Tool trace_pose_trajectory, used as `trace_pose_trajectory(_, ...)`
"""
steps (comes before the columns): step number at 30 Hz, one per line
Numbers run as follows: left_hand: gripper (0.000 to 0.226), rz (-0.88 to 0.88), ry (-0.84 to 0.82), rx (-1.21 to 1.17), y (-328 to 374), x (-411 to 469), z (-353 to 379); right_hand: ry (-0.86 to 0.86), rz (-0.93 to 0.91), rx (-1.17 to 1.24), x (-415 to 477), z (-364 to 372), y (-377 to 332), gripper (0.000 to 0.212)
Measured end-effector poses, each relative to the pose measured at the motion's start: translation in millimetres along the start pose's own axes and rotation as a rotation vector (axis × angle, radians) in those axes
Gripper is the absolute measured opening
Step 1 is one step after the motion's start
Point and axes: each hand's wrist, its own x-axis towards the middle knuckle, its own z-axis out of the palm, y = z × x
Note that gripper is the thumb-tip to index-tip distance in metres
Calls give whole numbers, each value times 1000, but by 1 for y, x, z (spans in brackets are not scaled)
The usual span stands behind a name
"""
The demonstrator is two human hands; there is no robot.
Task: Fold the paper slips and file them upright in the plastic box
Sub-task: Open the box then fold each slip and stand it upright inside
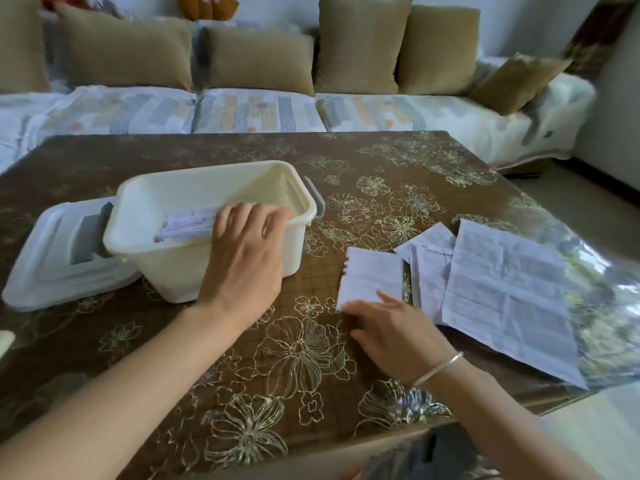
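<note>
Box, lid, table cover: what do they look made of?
Box: cream plastic, semi-gloss, with a rounded moulded rim and faintly translucent walls. Lid: whiter plastic, probably the same kind, smooth with a stepped moulded edge. Table cover: brown floral print under a glossy clear layer, vinyl or glass, unclear which; it mirrors window light at right.

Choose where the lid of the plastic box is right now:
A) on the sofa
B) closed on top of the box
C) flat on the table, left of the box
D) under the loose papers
C: the lid lies flat on the table, against the left side of the open box.
</note>
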Motion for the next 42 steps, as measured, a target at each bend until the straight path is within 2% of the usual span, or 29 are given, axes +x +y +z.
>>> trace_pose_trajectory(3,40,98,48,-188,6,-32,-9,-16,-188,210,-21,15,-22,32)
trace_pose_trajectory(6,39,149,-124,-343,8,-72,-1,21,-203,333,-32,20,-32,33)
trace_pose_trajectory(8,40,115,-241,-411,5,-92,7,84,-188,247,-32,22,-28,37)
trace_pose_trajectory(11,42,53,-309,-514,3,-106,12,81,-159,70,-29,25,-21,55)
trace_pose_trajectory(14,44,48,-333,-571,6,-113,13,131,-183,48,-32,30,-25,45)
trace_pose_trajectory(19,75,75,-404,-574,11,-120,14,255,-191,71,-40,33,-40,37)
trace_pose_trajectory(21,65,51,-341,-585,11,-122,14,277,-160,141,-40,32,-45,35)
trace_pose_trajectory(25,26,-7,-134,-593,6,-124,8,315,-157,226,-41,34,-56,43)
trace_pose_trajectory(30,29,-197,-101,-619,-5,-142,-2,349,-52,417,-38,42,-67,46)
trace_pose_trajectory(35,40,-362,-101,-677,-4,-145,-3,376,174,483,-27,52,-72,46)
trace_pose_trajectory(39,30,-405,-118,-472,2,-140,0,377,233,454,-19,53,-78,47)
trace_pose_trajectory(42,19,-411,-90,-430,9,-137,-1,368,253,401,-17,55,-81,50)
